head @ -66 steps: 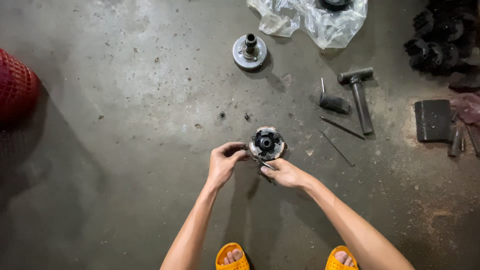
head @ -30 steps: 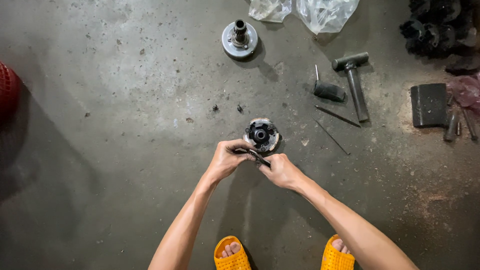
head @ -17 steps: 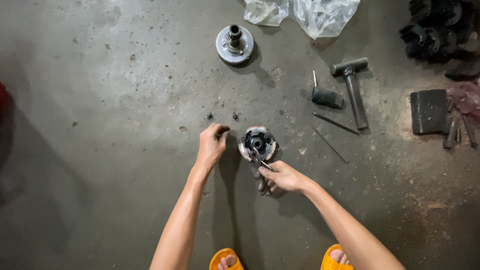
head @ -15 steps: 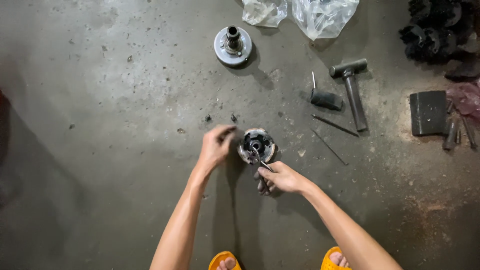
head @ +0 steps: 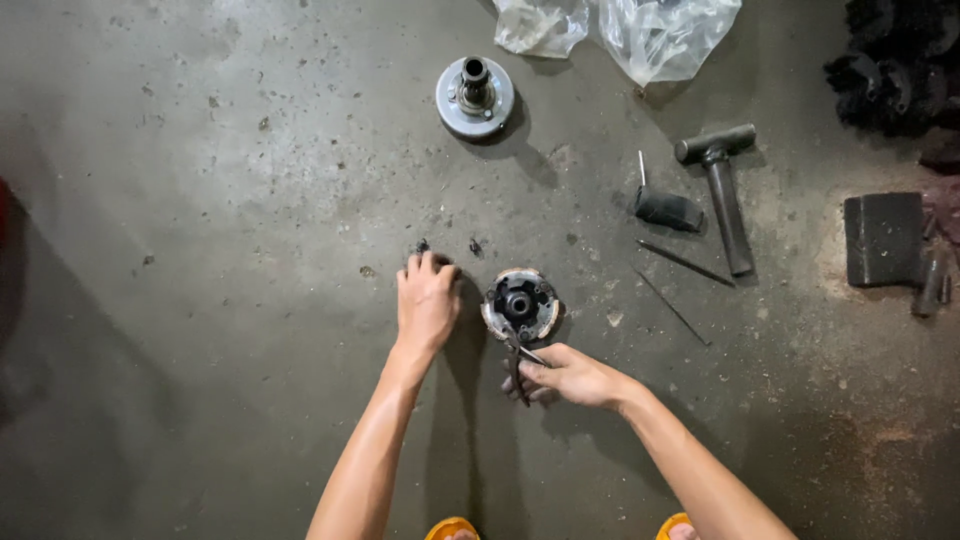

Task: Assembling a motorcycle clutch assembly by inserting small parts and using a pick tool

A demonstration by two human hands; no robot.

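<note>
Lying crumpled beyond the hub [head: 475, 95]; clear plastic bags [head: 630, 30], top edge.

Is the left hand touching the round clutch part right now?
Apart. The head view shows the left hand on the floor beside the round clutch part, with a strip of bare concrete between them.

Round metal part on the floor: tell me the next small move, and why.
Probably bring the left hand back to steady the round metal part. That hand is flat on the floor beside it, by small dark bits, while the right hand works pliers at its rim.
</note>
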